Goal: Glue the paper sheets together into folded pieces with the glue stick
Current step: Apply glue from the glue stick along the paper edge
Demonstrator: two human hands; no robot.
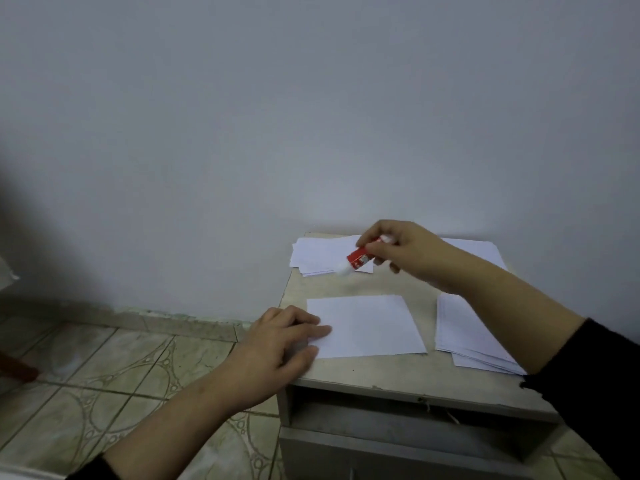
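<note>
Left hand [280, 336] pressing flat, fingers extended, steadying sheet [367, 325] on counter [346, 374]; right hand [394, 249] pinching glue stick [360, 259] beyond sheet, tip angling down for application.

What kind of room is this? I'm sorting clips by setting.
Probably a plain room in a home, not a workshop: a bare white painted wall, a patterned beige tiled floor, and a small worn grey cabinet serving as the worktop for white paper sheets.

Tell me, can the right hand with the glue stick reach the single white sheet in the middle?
Probably yes. The right hand holds the red glue stick above the table, nothing lies between it and the single white paper sheet.
</note>
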